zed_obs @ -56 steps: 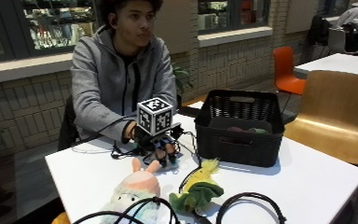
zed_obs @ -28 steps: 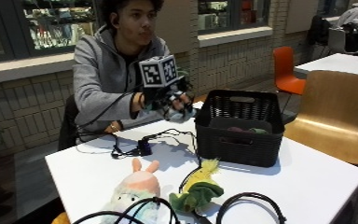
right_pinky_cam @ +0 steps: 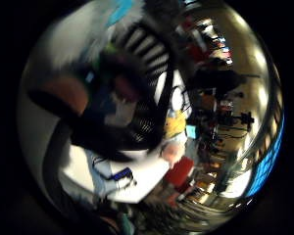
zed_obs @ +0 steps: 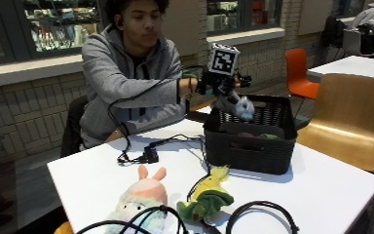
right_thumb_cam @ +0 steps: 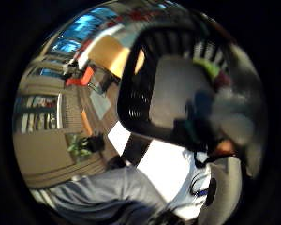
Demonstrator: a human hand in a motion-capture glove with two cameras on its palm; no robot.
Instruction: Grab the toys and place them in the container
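Outside view: a person in a grey hoodie sits at the far edge of a white table (zed_obs: pixel 343 195). On the tabletop near the front edge, toward the left, lies a soft bunny toy (zed_obs: pixel 140 197) with pink ears and a pale blue and white body. Just beside it, to its right, lies a yellow and green toy (zed_obs: pixel 208 195). Black cables lie by the front edge close to both toys, and another cable lies behind them, nearer the person.

Further right, near the far edge of the tabletop, stands a black basket (zed_obs: pixel 249 141) with slotted walls. Some toys already lie inside it; a bit of green and a bit of dark red show over the front wall.

The gloved right hand (zed_obs: pixel 220 84) is up in the air over the near-left corner of the basket. Its fingers are curled around a small grey and white toy (zed_obs: pixel 237 106), which hangs down from the hand above the open top of the basket. The toy is not touching the basket walls.

Both palm views look down into the basket (right_thumb_cam: pixel 145 93), with the held toy as a blurry shape close to the hand. The white table (right_pinky_cam: pixel 137 181) shows beside the basket there.
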